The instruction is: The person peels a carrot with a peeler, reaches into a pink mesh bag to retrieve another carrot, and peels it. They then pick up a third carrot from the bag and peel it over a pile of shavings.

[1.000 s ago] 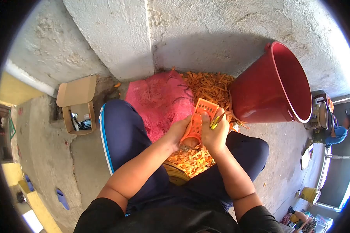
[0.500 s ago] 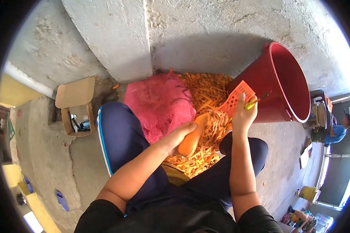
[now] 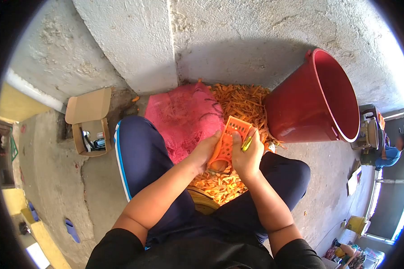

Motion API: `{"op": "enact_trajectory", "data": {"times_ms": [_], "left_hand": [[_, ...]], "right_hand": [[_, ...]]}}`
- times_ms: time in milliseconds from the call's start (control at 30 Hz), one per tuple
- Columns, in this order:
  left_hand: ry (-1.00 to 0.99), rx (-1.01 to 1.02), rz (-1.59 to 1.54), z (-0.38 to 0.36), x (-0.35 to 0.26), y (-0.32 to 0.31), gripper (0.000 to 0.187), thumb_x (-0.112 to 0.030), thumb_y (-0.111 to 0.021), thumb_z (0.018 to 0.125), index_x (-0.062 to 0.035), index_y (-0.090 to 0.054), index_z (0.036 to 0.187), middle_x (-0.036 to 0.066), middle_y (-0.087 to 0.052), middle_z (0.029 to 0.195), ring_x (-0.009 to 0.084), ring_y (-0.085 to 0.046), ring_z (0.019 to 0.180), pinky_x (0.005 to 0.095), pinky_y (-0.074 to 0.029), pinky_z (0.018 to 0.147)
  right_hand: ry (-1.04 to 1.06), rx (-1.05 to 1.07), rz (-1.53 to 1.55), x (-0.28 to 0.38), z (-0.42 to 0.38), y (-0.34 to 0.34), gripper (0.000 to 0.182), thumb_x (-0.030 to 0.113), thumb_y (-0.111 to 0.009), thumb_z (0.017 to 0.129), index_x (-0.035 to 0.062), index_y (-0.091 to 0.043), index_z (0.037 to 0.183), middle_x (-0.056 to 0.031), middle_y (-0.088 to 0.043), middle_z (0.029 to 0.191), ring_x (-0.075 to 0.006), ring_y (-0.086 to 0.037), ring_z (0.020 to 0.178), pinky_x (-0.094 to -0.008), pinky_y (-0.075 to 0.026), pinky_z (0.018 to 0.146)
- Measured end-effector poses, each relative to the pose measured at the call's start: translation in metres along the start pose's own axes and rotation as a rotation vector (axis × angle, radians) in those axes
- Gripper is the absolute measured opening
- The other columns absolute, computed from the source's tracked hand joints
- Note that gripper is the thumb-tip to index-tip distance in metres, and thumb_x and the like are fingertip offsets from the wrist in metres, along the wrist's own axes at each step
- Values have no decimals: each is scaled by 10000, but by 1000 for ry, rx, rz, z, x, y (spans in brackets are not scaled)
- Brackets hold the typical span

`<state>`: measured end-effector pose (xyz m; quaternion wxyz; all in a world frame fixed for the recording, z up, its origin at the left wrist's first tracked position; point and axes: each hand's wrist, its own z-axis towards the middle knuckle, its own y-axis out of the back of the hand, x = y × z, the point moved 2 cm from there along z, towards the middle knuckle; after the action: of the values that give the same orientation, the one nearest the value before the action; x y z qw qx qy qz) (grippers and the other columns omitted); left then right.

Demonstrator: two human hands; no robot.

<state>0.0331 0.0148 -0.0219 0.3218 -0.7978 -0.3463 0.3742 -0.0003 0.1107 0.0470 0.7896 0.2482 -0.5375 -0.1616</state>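
Two hands, one perforated tool, one orange vegetable, low between two knees.

Nearest: both hands meet over the lap. Left hand [image 3: 205,153] curls narrow around one orange vegetable [image 3: 219,166]; only its lower end shows, the rest covered by the tool. Right hand [image 3: 248,154] grips one orange perforated tool [image 3: 232,141], laid slantwise on the vegetable. A slim yellow-green piece [image 3: 247,143] sits in the same grip; whether it joins the tool, cannot tell. Left fingertips partly hidden behind the tool's edge.

Below the hands: orange peelings [image 3: 222,189], too many to count, beside one yellowish container rim [image 3: 203,201], mostly hidden by the legs.

Beyond: one pink mesh sack [image 3: 182,117], contents unclear. A second heap of peelings [image 3: 242,102] lies between the sack and one large red bucket [image 3: 300,101], which covers part of the wall's foot [image 3: 238,54]. Left side: one open cardboard box [image 3: 94,139], small items inside, overlapping, hard to name.

Far: a blue slipper [image 3: 72,230] on the floor at left. Far right, one person in a blue shirt [image 3: 390,156], one yellow bucket [image 3: 357,224], and another person [image 3: 351,256], cut off by the dark lens edge.
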Motion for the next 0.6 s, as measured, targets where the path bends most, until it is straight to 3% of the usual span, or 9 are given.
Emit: {"op": "enact_trajectory", "data": {"times_ms": [100,167,233,300,333,433,467,567,600], "left_hand": [[-27,91,200,-6,-4,-3,386,-326,-302,894,-10,-495,1004,80,-586,785,158,-583,636,280,-487,583],[-50,155,446,-9,2,3,408,-359,-295,895,-15,-491,996,78,-578,743,155,-573,595,273,-477,548],[-22,158,433,-17,4,-4,420,-392,-303,891,-27,-485,991,74,-566,741,149,-561,622,271,-464,554],[-9,215,440,-19,4,-7,405,-386,-312,891,-31,-484,984,74,-560,739,146,-555,634,271,-459,559],[44,275,417,-21,4,-6,372,-361,-384,872,-28,-478,1008,59,-550,759,132,-544,660,263,-455,584],[-113,248,552,-17,1,-4,379,-337,-460,832,-25,-465,1046,48,-542,786,123,-538,683,252,-447,592],[-67,231,566,-14,-2,2,439,-277,-547,772,-24,-438,1114,38,-538,842,114,-532,729,244,-438,639],[-134,220,642,-14,-6,0,509,-206,-599,734,-35,-407,1173,33,-535,895,115,-528,760,247,-427,688],[-139,206,662,-14,-7,-1,517,-178,-607,727,-29,-402,1178,36,-529,932,115,-512,809,250,-411,726]], "right_hand": [[-70,-131,-25,-18,12,2,192,168,-555,789,26,-426,794,-169,-518,596,-277,-548,526,-359,-414,489],[-261,-182,-62,-36,34,16,146,123,-529,804,-3,-482,861,-126,-553,708,-180,-516,623,-302,-420,598],[-164,-336,-83,-55,53,26,152,140,-516,817,0,-492,871,-125,-554,728,-171,-506,638,-302,-416,613],[-145,-468,-145,-70,68,34,199,183,-538,812,3,-455,831,-141,-497,615,-214,-474,521,-320,-400,519],[-214,-463,-147,-81,75,37,191,181,-522,823,-1,-471,842,-124,-514,640,-195,-480,541,-310,-403,535],[-276,-444,67,-86,77,42,168,169,-508,833,2,-505,850,-42,-513,659,-100,-442,568,-266,-393,542],[-223,-429,102,-82,74,41,180,190,-511,836,11,-509,844,-3,-478,636,-64,-400,548,-233,-364,509],[-98,-343,29,-85,66,37,186,202,-522,831,18,-510,853,-1,-477,643,-64,-397,559,-221,-353,517],[-120,-318,36,-77,63,37,194,195,-511,833,7,-498,880,-77,-543,715,-141,-485,623,-271,-409,605]]}}
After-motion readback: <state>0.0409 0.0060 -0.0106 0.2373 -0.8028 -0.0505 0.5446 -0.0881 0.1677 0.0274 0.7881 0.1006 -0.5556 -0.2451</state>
